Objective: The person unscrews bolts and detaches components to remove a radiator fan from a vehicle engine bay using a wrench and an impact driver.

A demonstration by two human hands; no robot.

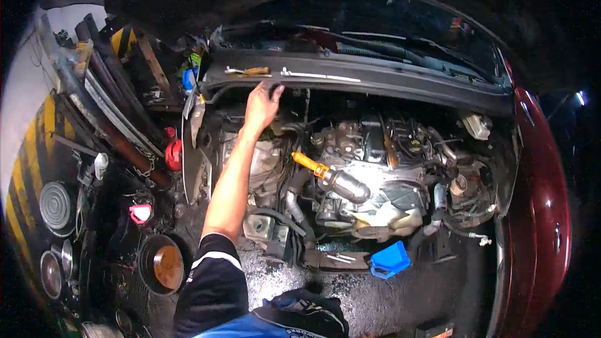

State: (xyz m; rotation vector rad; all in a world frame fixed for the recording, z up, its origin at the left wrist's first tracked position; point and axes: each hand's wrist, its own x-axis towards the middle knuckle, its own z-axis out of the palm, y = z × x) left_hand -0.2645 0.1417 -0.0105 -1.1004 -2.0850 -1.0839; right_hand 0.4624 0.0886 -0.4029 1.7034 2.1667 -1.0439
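My left hand [266, 103] reaches up to the front of the dark windscreen cowl [416, 81], thumb and fingers apart, with nothing visible in it. Just above it lie a brown-handled tool [253, 71] and a long silver tool [319, 76]. Below is the open engine bay, where a work lamp with a yellow handle [307, 163] lies lit on the engine [369, 138], next to another wooden-handled tool [390, 153]. My right hand is out of view.
A dark red body panel [541, 181] runs down the right. A blue plastic holder [390, 260] and small wrenches [341, 258] sit at the front crossmember. Leaning metal parts [113, 106], a red container [173, 150] and a drain pan [161, 265] are at left.
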